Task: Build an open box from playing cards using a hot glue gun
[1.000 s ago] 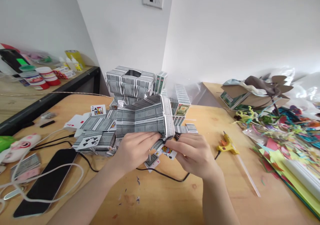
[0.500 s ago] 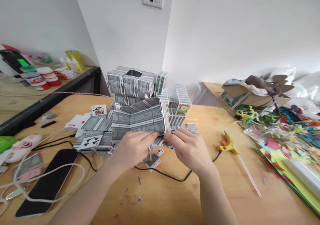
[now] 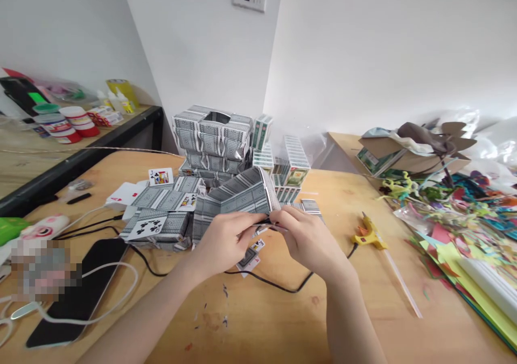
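A structure of grey-backed playing cards (image 3: 242, 194), with an angled, folded shape, is held in the middle above the table. My left hand (image 3: 228, 240) pinches its near lower edge from the left. On the right, my right hand (image 3: 309, 240) grips the same structure at its near right corner, close to the left fingertips. Fingers partly hide the gripped edge. Behind stands a taller card-built box (image 3: 212, 135) with a dark opening on top. Left of my left hand lie joined card pieces (image 3: 161, 224), with some faces showing. A few loose cards (image 3: 249, 259) lie below the hands.
Stacked card packs (image 3: 294, 162) stand behind at the right. A yellow glue gun (image 3: 369, 233) with a clear stick lies right, its black cable crossing the table. A dark phone (image 3: 76, 299) and white cable lie left. Colourful scraps (image 3: 456, 267) cover the right side.
The held card structure has shifted slightly right and down, uncovering more of the card pieces at left. Both hands are still on it, with the right fingers curled more over its corner.
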Demonstrator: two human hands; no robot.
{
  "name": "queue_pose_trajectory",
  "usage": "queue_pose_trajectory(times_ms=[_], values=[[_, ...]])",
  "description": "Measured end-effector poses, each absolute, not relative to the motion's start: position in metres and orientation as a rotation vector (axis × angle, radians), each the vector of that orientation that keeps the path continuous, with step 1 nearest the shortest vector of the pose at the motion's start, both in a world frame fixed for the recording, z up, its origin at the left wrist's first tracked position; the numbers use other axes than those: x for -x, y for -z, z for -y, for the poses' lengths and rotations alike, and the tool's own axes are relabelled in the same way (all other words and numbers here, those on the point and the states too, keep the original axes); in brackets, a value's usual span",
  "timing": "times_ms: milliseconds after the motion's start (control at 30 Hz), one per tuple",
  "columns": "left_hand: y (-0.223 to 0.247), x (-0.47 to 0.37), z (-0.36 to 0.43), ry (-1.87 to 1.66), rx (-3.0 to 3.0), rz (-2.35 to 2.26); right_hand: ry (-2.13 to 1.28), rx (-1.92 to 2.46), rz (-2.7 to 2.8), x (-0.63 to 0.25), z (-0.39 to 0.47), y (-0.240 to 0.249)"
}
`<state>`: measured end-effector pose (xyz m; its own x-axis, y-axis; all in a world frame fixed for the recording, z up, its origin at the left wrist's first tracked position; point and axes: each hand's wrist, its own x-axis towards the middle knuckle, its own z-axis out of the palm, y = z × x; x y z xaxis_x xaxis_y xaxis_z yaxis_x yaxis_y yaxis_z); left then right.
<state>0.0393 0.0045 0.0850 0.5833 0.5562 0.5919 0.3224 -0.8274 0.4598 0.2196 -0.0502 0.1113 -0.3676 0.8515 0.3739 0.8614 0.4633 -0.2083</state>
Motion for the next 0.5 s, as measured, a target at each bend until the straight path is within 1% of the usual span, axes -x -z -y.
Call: queue_pose_trajectory(times_ms=[133,267,500], values=[[-0.079,-0.049,-0.002,-1.091,-2.387,-0.847,-0.065,1.472,2.233,-0.222,0.047,-0.108],[-0.075,-0.052,0.0,-1.211,-2.39,-0.891,-0.045,1.418,2.194,-0.222,0.045,-0.107],[-0.078,-0.048,0.004,-1.494,-2.463,-0.721,0.026,1.252,2.139,-0.224,0.049,-0.11]])
